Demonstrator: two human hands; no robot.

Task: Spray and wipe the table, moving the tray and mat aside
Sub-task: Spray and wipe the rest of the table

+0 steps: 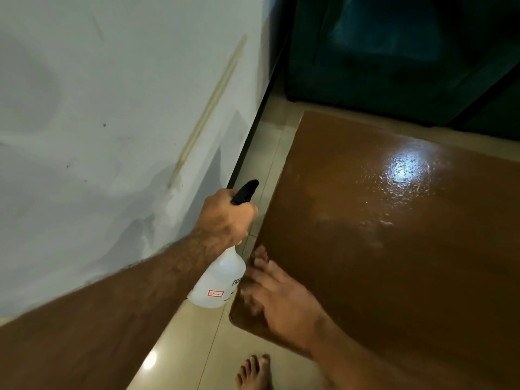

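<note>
Clutching the spray bottle (218,280) beside the table (380,249), left hand's grip (225,218) is closed.

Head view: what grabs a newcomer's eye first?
The glossy brown wooden table top fills the right side, with a bright wet glare patch towards its far end. At centre left, the left hand grips a translucent white spray bottle with a black trigger head beside the table's edge, while the right hand rests flat on the near corner.

Left hand (228,218) around spray bottle (218,280)
</note>
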